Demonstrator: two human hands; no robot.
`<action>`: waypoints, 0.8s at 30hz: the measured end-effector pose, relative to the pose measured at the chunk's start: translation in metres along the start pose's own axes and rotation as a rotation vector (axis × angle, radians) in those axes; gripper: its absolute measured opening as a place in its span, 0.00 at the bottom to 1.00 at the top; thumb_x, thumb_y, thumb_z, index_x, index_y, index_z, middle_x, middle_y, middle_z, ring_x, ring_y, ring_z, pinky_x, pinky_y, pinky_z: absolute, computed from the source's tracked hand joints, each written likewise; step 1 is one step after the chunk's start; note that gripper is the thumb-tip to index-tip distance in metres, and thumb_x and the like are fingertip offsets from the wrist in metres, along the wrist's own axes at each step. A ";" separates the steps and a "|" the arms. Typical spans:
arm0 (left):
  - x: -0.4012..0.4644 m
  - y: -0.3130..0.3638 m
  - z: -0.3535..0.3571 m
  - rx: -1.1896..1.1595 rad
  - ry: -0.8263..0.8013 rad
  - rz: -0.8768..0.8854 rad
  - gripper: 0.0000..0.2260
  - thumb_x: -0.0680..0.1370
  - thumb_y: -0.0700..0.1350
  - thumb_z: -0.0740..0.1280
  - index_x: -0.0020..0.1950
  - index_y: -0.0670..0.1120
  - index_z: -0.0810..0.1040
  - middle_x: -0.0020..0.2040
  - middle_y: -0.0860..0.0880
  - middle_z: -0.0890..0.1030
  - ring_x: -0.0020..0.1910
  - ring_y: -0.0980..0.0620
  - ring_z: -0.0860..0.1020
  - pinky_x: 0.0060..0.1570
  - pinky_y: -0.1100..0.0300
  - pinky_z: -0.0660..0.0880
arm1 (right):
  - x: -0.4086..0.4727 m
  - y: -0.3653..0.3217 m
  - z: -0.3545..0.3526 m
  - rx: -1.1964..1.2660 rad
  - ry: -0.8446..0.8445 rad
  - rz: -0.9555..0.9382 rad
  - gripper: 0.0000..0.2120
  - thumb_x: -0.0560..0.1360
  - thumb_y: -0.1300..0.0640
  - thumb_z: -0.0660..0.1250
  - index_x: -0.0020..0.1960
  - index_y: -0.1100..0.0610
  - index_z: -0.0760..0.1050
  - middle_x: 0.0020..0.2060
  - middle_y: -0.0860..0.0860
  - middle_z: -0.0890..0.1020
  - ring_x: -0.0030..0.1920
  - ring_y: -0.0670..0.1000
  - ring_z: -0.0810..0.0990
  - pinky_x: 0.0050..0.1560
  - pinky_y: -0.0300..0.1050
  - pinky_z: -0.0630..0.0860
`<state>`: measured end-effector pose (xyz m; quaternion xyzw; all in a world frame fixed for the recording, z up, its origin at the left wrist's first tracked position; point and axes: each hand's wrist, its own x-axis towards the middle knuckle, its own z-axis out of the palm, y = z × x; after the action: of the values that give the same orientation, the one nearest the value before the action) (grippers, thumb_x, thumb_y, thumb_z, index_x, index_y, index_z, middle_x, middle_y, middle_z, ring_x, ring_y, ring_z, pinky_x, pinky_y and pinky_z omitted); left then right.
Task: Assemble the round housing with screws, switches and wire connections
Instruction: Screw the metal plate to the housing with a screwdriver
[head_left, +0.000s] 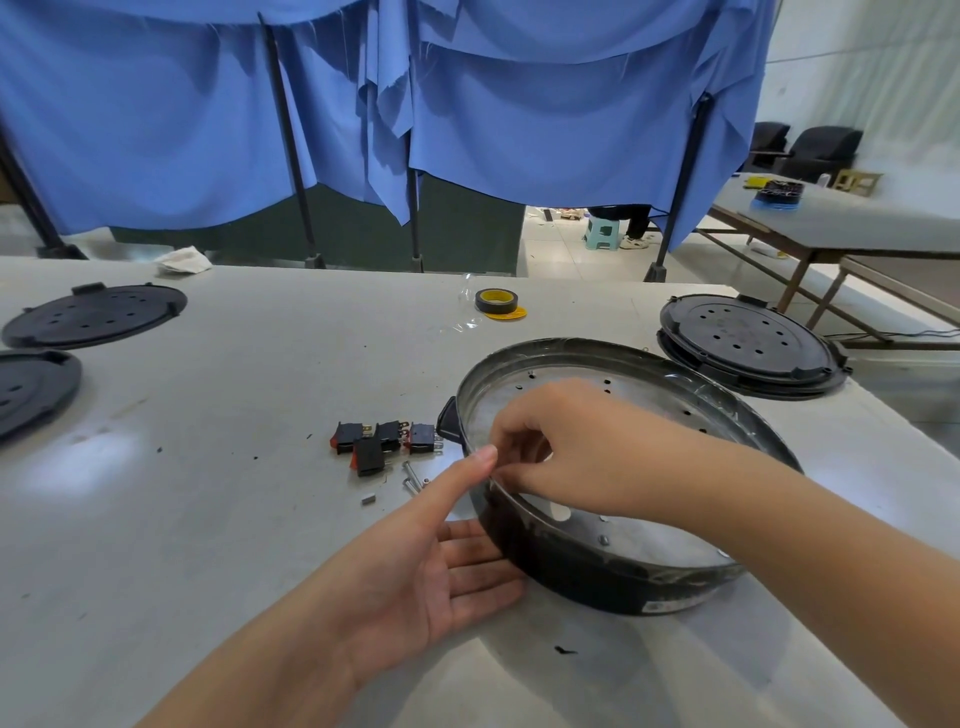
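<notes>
Right hand (561, 447) pinches at the housing (613, 566) rim's near-left edge; left hand (441, 566) lies flat-fingered against its wall. Switches (387, 441) sit just left, nearer the left hand

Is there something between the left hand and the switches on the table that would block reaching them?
Nothing visible does. The switches lie on bare table beyond the left hand, which rests against the round housing. Only small screws lie between them, flat on the table.
</notes>
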<state>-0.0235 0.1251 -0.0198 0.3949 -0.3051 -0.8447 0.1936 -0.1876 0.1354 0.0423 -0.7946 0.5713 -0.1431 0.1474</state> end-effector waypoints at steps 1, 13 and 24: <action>0.000 0.000 0.000 0.001 -0.001 0.001 0.36 0.60 0.58 0.78 0.57 0.34 0.78 0.49 0.37 0.84 0.46 0.42 0.84 0.48 0.50 0.82 | 0.000 0.000 0.000 -0.015 0.000 -0.001 0.02 0.73 0.52 0.70 0.41 0.46 0.78 0.34 0.41 0.77 0.39 0.40 0.77 0.40 0.33 0.73; 0.001 0.000 0.000 -0.001 0.008 0.002 0.36 0.60 0.58 0.77 0.58 0.34 0.77 0.51 0.36 0.84 0.47 0.41 0.84 0.47 0.50 0.82 | 0.000 0.001 -0.006 0.120 -0.006 -0.012 0.06 0.72 0.59 0.70 0.41 0.48 0.83 0.35 0.40 0.82 0.40 0.37 0.79 0.44 0.33 0.76; 0.002 -0.001 -0.001 -0.005 0.008 -0.002 0.37 0.60 0.58 0.78 0.58 0.34 0.77 0.50 0.36 0.84 0.46 0.42 0.84 0.44 0.52 0.83 | 0.002 -0.002 -0.005 0.015 -0.042 -0.003 0.04 0.74 0.56 0.68 0.43 0.47 0.80 0.35 0.40 0.80 0.41 0.39 0.78 0.39 0.31 0.75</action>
<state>-0.0238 0.1241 -0.0221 0.3979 -0.3021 -0.8441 0.1949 -0.1870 0.1341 0.0475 -0.7973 0.5656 -0.1308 0.1653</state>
